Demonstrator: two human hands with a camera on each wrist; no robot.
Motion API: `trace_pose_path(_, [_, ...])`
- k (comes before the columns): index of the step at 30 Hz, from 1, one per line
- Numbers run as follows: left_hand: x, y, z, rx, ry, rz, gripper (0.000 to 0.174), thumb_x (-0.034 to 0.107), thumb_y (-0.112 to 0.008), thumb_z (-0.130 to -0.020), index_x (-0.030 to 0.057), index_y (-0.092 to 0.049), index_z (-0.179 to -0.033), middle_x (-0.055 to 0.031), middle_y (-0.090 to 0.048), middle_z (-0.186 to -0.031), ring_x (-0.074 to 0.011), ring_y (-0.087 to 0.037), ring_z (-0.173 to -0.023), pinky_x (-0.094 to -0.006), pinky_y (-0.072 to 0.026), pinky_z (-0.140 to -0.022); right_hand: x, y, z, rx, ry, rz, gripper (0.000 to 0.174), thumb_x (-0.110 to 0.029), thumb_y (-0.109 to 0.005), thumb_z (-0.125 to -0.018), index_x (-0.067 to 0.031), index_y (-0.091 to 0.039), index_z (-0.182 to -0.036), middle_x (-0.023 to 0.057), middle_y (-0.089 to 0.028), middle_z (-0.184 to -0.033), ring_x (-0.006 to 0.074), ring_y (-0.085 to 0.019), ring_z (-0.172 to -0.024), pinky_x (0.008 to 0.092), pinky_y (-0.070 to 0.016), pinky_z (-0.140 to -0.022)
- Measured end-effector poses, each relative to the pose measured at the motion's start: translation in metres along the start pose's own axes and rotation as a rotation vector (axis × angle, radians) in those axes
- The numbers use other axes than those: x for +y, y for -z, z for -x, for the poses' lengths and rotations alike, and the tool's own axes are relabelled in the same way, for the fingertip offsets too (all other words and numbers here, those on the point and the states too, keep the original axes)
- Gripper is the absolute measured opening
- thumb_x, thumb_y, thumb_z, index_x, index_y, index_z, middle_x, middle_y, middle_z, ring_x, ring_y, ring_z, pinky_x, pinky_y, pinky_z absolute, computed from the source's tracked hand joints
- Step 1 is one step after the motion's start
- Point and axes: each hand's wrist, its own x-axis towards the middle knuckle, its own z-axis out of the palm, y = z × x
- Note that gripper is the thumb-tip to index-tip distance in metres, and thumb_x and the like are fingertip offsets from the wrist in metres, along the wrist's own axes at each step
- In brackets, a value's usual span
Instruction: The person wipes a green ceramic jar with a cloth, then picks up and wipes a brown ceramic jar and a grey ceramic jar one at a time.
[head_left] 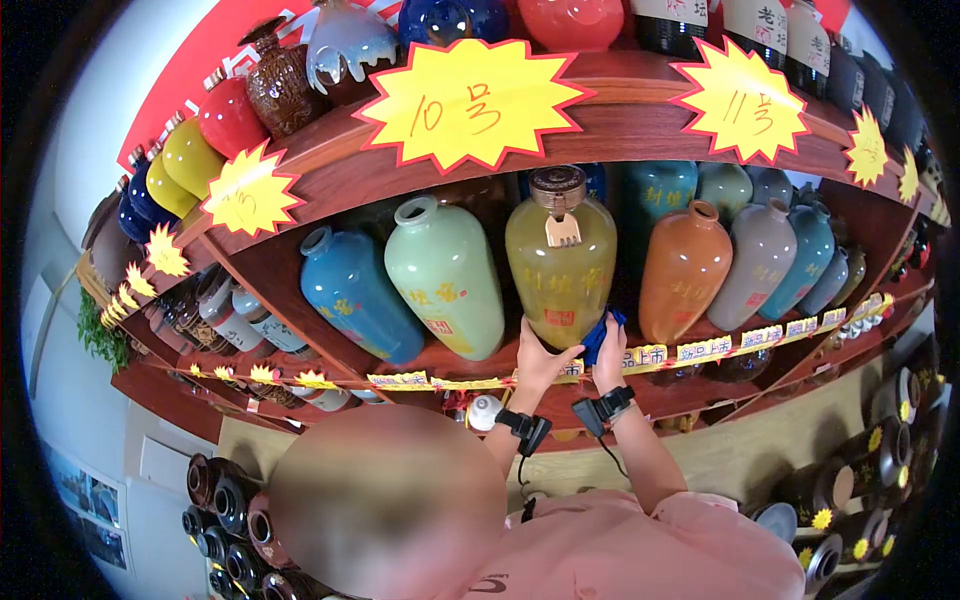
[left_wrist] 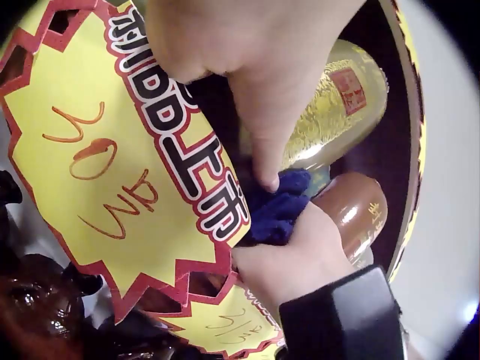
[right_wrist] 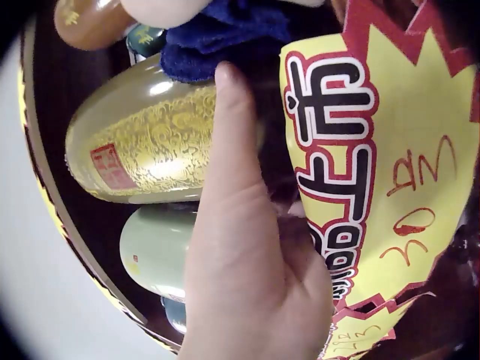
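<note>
A tall olive jar with gold characters, a red seal and a brown cap with a small tag stands on the middle shelf. My left hand holds it low down at the left, thumb stretched across its front, other fingers mostly hidden. In the right wrist view the left hand shows its thumb tip right at a blue cloth. My right hand grips this blue cloth against the jar's lower right side. From the left wrist view, the right hand bunches the cloth beside the jar's base.
A pale green jar and a blue jar stand to the left, an orange jar close to the right. Yellow star price signs hang on the upper shelf edge. A label strip lines the lower edge. Dark jars stack behind.
</note>
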Motion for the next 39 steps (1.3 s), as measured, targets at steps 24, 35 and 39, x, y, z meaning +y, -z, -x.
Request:
trace_pose_path(24, [-0.018, -0.011, 0.01, 0.062, -0.122, -0.224, 0.112, 0.035, -0.09, -0.063, -0.0168, -0.024, -0.137, -0.0349, -0.048, -0.126, -0.0459, -0.051, -0.116, -0.0441, -0.044, -0.098, -0.061, 0.006, 0.091, 0.035, -0.114, -0.186, 0.043, -0.035, -0.036, -0.1, -0.0058, -0.06, -0.12, 0.0058, -0.068, -0.102, 0.0131, -0.06, -0.07, 0.0269, -0.0477, -0.057])
trace_pose_path(35, [-0.015, -0.009, 0.008, 0.037, -0.099, -0.164, 0.114, 0.036, -0.089, -0.065, -0.0163, -0.021, -0.14, -0.0349, -0.038, -0.135, -0.0454, -0.041, -0.126, -0.0461, -0.0357, -0.107, -0.085, 0.054, 0.123, 0.133, 0.036, -0.398, 0.047, -0.038, -0.033, -0.099, -0.0059, -0.059, -0.119, 0.0099, -0.067, -0.115, 0.0193, -0.063, -0.078, 0.0304, -0.0497, -0.062])
trace_pose_path(39, [-0.016, -0.011, 0.008, 0.041, -0.103, -0.202, 0.115, 0.037, -0.088, -0.066, -0.0172, -0.02, -0.14, -0.0357, -0.036, -0.137, -0.0461, -0.041, -0.127, -0.0468, -0.0344, -0.108, -0.079, 0.058, 0.126, 0.349, -0.09, -0.307, 0.038, -0.037, -0.041, -0.097, -0.0076, -0.061, -0.109, 0.0081, -0.07, -0.09, 0.0198, -0.061, -0.061, 0.0288, -0.0468, -0.051])
